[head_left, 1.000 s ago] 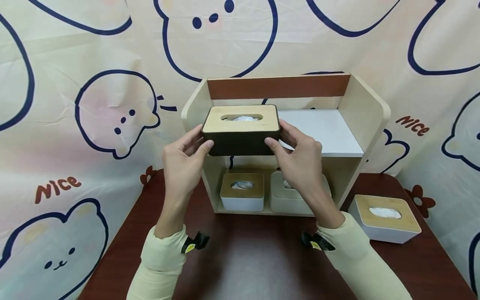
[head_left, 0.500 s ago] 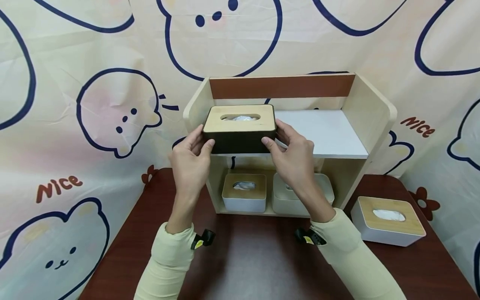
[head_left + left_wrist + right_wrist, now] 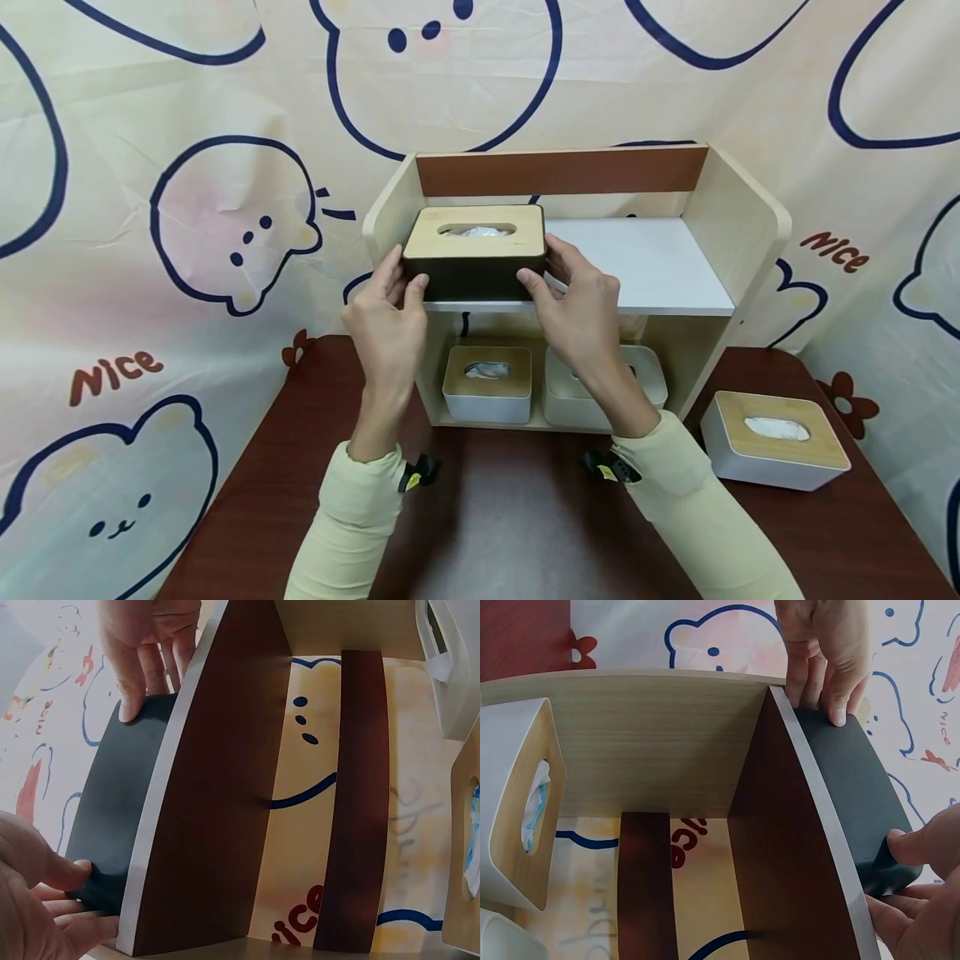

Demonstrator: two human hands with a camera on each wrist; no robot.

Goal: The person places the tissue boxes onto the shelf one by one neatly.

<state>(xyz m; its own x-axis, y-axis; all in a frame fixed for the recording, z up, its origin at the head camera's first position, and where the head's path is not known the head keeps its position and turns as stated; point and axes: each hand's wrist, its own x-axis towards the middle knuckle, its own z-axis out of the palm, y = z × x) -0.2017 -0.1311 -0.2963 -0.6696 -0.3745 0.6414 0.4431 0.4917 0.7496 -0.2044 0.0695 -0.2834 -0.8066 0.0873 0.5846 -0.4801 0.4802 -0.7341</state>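
Note:
A black tissue box (image 3: 474, 277) with a pale wooden lid sits at the left part of the white upper shelf (image 3: 637, 267), close to its front edge. My left hand (image 3: 386, 333) grips its left end, thumb on the front face. At the other end my right hand (image 3: 577, 312) holds it the same way, fingers round the side. Both wrist views show the dark front of the box (image 3: 120, 802) beside the shelf board's edge (image 3: 825, 810); its underside is hidden, so full contact with the shelf cannot be judged.
On the lower shelf stand a white tissue box with a wooden lid (image 3: 487, 406) and an all-pale tissue box (image 3: 570, 408), partly behind my right forearm. Another wooden-lidded tissue box (image 3: 776, 450) rests on the dark table (image 3: 495, 533) at right. Side panels (image 3: 738, 225) bound the shelf unit.
Both hands and the black tissue box have shifted slightly left relative to the shelf, and the box has moved back over the white board. The grip on both ends is unchanged.

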